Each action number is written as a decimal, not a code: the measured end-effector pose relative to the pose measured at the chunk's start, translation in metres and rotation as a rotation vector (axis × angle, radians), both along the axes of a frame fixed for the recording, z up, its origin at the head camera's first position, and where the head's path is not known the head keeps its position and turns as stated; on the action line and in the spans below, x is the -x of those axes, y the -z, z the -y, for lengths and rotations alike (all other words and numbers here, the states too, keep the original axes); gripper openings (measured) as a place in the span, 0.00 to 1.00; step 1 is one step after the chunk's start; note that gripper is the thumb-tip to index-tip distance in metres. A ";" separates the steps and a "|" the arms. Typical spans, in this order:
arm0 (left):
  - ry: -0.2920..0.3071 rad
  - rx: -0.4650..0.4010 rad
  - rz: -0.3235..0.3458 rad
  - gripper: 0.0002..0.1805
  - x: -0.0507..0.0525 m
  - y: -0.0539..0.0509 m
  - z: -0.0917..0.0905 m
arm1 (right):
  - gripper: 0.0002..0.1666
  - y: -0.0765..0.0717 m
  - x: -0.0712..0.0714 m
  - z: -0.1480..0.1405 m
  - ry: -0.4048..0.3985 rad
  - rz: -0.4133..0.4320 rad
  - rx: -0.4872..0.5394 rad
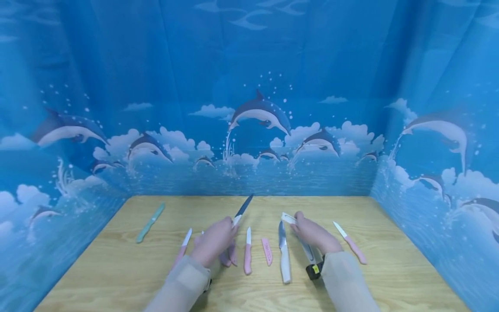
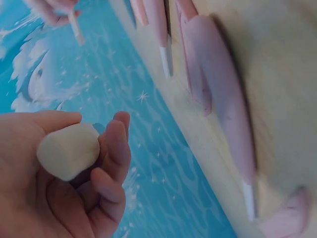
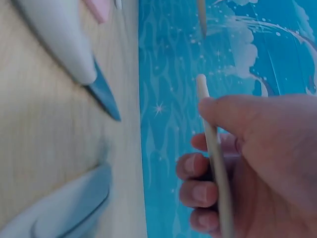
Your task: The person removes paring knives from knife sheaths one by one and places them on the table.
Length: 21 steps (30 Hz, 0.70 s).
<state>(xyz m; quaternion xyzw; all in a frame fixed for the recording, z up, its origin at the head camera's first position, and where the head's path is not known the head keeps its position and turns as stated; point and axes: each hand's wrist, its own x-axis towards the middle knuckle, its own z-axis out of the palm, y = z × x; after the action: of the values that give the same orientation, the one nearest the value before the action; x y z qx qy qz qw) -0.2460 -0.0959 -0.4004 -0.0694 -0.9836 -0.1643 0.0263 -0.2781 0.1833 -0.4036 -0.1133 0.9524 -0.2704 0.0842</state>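
Note:
My left hand (image 1: pixel 214 240) grips the white handle of a knife (image 1: pixel 243 208), its blade pointing up and away to the right. In the left wrist view the handle's rounded butt (image 2: pixel 69 151) shows between the thumb and curled fingers. My right hand (image 1: pixel 315 234) pinches a slim white knife sheath (image 1: pixel 288 218), thumb on one side and fingers on the other; it appears edge-on in the right wrist view. Below the hands lies another white-handled knife (image 1: pixel 286 264), its blade facing away. A whitish piece with a dark slot line (image 3: pixel 74 208) lies under the right hand.
A green knife (image 1: pixel 150 223) lies far left on the wooden table (image 1: pixel 117 277). Pink-handled knives lie left (image 1: pixel 183 248), middle (image 1: pixel 247 258) and right (image 1: pixel 352 247). A pink sheath (image 1: pixel 267 251) lies mid-table. Dolphin-print curtains (image 1: pixel 249 173) border the back and sides.

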 end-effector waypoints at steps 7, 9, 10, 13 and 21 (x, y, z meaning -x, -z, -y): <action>-0.018 0.029 0.016 0.18 0.028 -0.005 -0.020 | 0.19 -0.014 0.018 0.019 -0.012 -0.125 -0.162; -0.031 0.042 0.043 0.18 0.035 -0.005 -0.025 | 0.21 -0.016 0.023 0.026 0.004 -0.133 -0.191; -0.041 0.045 0.055 0.18 0.039 -0.006 -0.028 | 0.22 -0.016 0.026 0.029 0.013 -0.142 -0.210; -0.052 0.062 0.082 0.19 0.048 -0.008 -0.034 | 0.23 -0.016 0.035 0.038 0.062 -0.137 -0.228; -0.086 0.133 0.132 0.23 0.063 -0.008 -0.044 | 0.19 -0.008 0.057 0.060 0.129 -0.093 -0.178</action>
<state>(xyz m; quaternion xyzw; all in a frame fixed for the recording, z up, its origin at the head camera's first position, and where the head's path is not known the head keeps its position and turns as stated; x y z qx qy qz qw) -0.3088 -0.0517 -0.3928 -0.0176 -0.9940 -0.1018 -0.0362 -0.3356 0.1229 -0.3959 -0.0563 0.9808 -0.1842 0.0319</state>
